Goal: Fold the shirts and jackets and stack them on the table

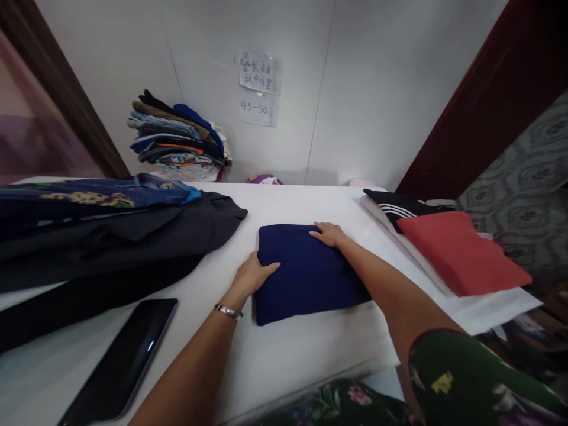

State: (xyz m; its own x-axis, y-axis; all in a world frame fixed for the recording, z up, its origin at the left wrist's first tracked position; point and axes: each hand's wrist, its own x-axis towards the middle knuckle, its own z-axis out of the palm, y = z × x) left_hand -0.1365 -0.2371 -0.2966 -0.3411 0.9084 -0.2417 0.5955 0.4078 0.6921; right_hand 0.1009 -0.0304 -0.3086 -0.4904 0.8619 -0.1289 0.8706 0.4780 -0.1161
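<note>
A navy blue folded garment (pixel 306 278) lies as a neat rectangle on the white table (pixel 302 204). At its left edge, my left hand (pixel 252 275) has the thumb on top, while the other fingers go down along the side and are partly hidden. A silver bracelet (pixel 229 311) circles that wrist. My right hand (pixel 328 234) rests on the far edge of the same garment, fingers stretched out over the cloth. What kind of garment it is does not show.
Dark clothes (pixel 133 236) are spread on the left, with a black phone (pixel 122 361) in front. A tall clothes stack (pixel 177 136) stands at the back left. On the right lie a folded red garment (pixel 461 254) and a black striped one (pixel 390 207). Handwritten papers (pixel 260 74) hang on the wall.
</note>
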